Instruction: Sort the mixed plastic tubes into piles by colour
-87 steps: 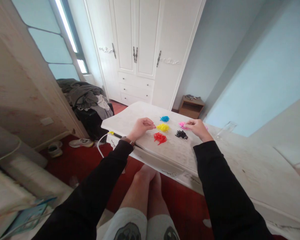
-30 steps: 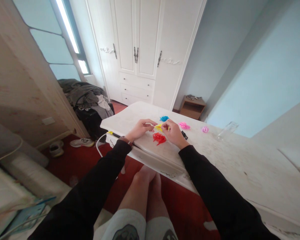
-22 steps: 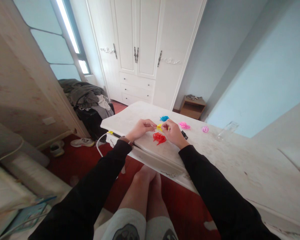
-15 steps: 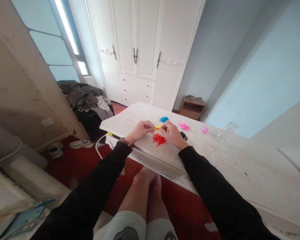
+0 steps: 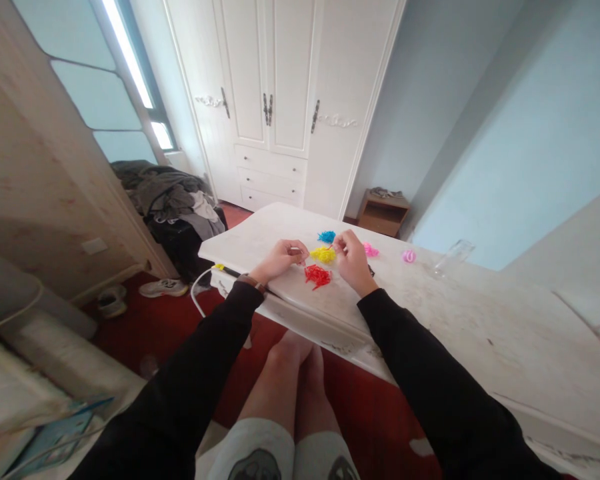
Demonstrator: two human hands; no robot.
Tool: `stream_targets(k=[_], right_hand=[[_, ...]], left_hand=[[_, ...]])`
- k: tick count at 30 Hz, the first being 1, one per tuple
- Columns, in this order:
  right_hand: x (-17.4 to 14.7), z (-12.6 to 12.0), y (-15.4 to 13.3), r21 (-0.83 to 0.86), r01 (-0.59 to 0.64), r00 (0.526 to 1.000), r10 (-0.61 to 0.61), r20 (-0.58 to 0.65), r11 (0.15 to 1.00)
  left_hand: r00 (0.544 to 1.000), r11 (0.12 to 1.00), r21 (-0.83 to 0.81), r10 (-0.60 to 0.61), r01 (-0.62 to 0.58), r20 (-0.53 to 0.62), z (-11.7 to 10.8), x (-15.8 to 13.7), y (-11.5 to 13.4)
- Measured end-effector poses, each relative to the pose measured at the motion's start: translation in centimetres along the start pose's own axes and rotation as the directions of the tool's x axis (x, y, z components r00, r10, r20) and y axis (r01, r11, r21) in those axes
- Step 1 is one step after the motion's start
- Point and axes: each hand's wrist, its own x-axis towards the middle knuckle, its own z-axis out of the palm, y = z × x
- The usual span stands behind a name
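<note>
My left hand (image 5: pixel 283 259) is over the white tabletop, left of a pile of thin red pieces (image 5: pixel 318 276). Its thumb and fingertips are pinched together; whatever is between them is too small to make out. My right hand (image 5: pixel 351 261) is raised beside a yellow pile (image 5: pixel 323 254), pinching what looks like a small thin red piece (image 5: pixel 329 248). Beyond the yellow lies a blue pile (image 5: pixel 327 237). A pink pile (image 5: pixel 371 250) shows past my right hand, which mostly hides a black pile (image 5: pixel 371 271).
Farther right on the white table (image 5: pixel 430 300) are a pink coiled ring (image 5: pixel 409 257) and a clear glass (image 5: pixel 454 258) lying tilted. A white cable (image 5: pixel 195 297) runs by the left table edge. A wardrobe (image 5: pixel 285 80) stands behind; clothes (image 5: pixel 170 200) are heaped at left.
My hands have moved apart: the right one rose up and to the right, away from the left, with a red piece. The yellow pile is now uncovered, and the black pile is more hidden.
</note>
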Motion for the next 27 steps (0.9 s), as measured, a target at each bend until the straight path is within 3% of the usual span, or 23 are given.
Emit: stream_targets(k=[5,11,17,27], right_hand=[[0.0,-0.1,0.4,0.067,-0.141,0.988,0.145,-0.052,0.988],[-0.5,0.2,-0.1,0.067,-0.133,0.956,0.11,0.272,0.989],[-0.9,0.2,-0.3,0.044,-0.086,0.909,0.06,0.412,0.995],[-0.8,0.3,-0.7,0.068,0.001,0.953,-0.021,0.303,0.998]], left_hand=[[0.996,1.0,-0.011,-0.025,0.025,-0.083,-0.2,-0.2,-0.2],[0.995,0.991,-0.123,-0.052,0.042,-0.079,0.0,-0.4,0.0],[0.99,0.979,-0.188,0.058,-0.082,-0.129,0.2,-0.4,0.0],[1.0,0.989,-0.149,-0.023,0.02,-0.016,0.3,-0.4,0.5]])
